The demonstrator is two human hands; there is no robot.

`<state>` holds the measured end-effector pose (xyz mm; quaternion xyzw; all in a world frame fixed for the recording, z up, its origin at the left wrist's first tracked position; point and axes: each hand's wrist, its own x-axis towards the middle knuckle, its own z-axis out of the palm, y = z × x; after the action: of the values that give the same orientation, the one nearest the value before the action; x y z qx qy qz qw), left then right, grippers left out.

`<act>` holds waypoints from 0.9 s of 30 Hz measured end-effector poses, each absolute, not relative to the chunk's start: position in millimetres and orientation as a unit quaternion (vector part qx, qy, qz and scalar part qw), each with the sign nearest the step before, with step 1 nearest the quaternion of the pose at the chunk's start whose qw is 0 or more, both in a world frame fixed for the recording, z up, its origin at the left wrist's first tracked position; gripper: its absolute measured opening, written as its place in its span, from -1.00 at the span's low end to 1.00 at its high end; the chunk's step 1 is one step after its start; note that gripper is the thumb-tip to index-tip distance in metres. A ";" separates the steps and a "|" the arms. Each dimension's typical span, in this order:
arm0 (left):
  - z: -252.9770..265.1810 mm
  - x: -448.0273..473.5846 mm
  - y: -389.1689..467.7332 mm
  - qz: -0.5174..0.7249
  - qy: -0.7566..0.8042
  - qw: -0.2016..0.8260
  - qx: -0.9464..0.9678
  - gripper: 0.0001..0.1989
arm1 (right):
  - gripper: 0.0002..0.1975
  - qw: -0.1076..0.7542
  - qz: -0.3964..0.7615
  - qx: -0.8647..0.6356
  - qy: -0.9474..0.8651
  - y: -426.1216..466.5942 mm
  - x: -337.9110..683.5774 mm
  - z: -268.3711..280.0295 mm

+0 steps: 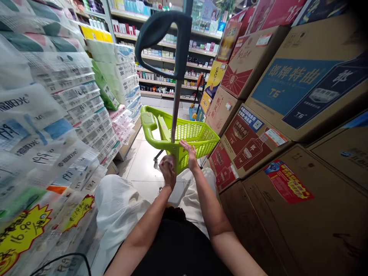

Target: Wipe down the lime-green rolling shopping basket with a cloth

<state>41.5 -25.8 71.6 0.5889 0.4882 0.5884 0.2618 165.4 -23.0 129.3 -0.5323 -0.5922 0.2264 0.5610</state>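
Note:
A lime-green shopping basket trolley point(184, 163) stands on the floor between my knees, its latticed basket extending away to the right. From its near side rises a metal pole point(176, 103) topped by a dark grey loop handle point(183, 46). My left hand point(167, 170) is closed around what looks like a crumpled pinkish cloth point(170, 161), pressed to the trolley's near end below the pole. With fingers extended, my right hand point(189, 153) lies flat against the basket's near side, holding nothing. A green flap point(163, 128) tilts up inside the basket.
Wrapped tissue packs point(77, 99) are stacked high on the left, with yellow price signs point(27, 230). Liquor cartons point(258, 138) form a wall close on the right. Shelves of small goods point(163, 57) cross the aisle's far end. A blue wheeled item point(194, 113) stands beyond the basket.

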 end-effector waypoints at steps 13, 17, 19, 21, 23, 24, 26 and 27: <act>176.3 -61.8 47.6 0.616 0.502 0.067 0.603 -0.75 | -0.40 0.543 0.150 -0.549 -0.618 -24.5 162.8 122.3; 179.2 -53.7 14.8 0.537 0.377 0.000 0.755 -0.76 | -0.49 0.578 -0.002 -0.544 -0.608 -35.5 139.8 121.6; 182.5 -50.8 14.1 0.515 0.388 -0.003 0.764 -0.74 | -0.54 0.583 -0.074 -0.514 -0.624 -43.2 126.7 124.1; 188.7 -50.6 26.9 0.516 0.452 0.027 0.727 -0.74 | -0.56 0.569 -0.115 -0.482 -0.656 -48.9 115.4 129.6; 195.2 -51.1 43.4 0.521 0.494 0.064 0.694 -0.75 | -0.57 0.550 -0.130 -0.464 -0.682 -50.6 106.7 137.4; 197.8 -50.8 49.3 0.520 0.494 0.073 0.693 -0.75 | -0.57 0.545 -0.133 -0.460 -0.688 -50.0 103.2 141.7; 200.6 -48.9 51.6 0.518 0.468 0.069 0.712 -0.72 | -0.56 0.548 -0.135 -0.458 -0.687 -46.6 97.6 150.1; 200.8 -47.4 47.9 0.517 0.455 0.060 0.722 -0.71 | -0.56 0.554 -0.137 -0.457 -0.682 -44.3 95.3 153.9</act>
<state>-47.4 47.9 200.8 0.7222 0.4551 0.5174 0.0601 95.3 -44.3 153.9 -0.4574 -0.6823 -0.1366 0.5537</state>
